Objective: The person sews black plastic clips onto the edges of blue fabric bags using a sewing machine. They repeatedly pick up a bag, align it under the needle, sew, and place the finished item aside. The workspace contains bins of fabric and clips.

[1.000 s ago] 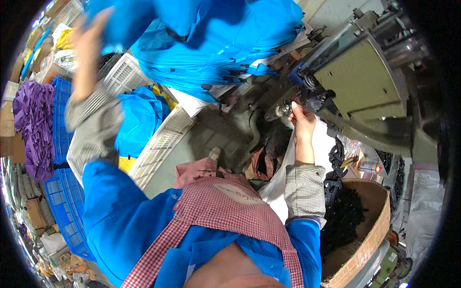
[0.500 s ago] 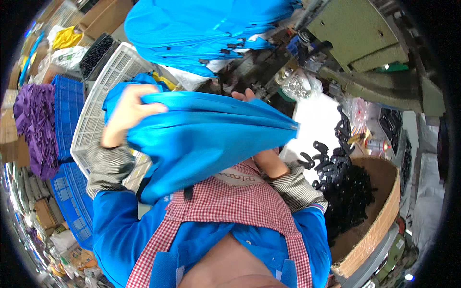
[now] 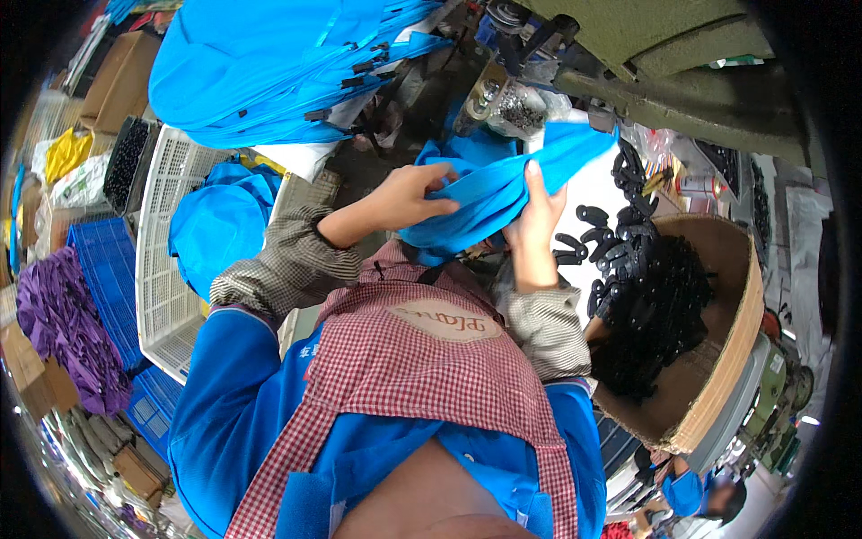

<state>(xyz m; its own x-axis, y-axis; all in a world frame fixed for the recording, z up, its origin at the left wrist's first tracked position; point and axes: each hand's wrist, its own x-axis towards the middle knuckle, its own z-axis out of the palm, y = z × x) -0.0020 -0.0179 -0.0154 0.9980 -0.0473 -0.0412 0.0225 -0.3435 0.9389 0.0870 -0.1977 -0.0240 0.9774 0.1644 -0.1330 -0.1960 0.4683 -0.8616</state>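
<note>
Far left, purple cloth (image 3: pixel 76 328) near a white crate (image 3: pixel 158 234); next, a blue pile (image 3: pixel 260 72), cut off by the top edge. Left hand (image 3: pixel 400 202): thumb and fingers parted at the left end of the blue cloth (image 3: pixel 492 193); cannot tell whether they pinch it. Cloth lies between both hands, above the apron (image 3: pixel 395 359), bunched in long folds. Right hand (image 3: pixel 534 238): thumb on top, a fold gripped from beneath. Judged light, limp, hard to damage, scarcely slippery; best taken by a gathered edge at each end, since the middle would sag. Rightmost, black parts (image 3: pixel 660 314) heaped in a carton (image 3: pixel 732 341). Hidden: cloth's underside, most right fingers, carton's floor.
</note>
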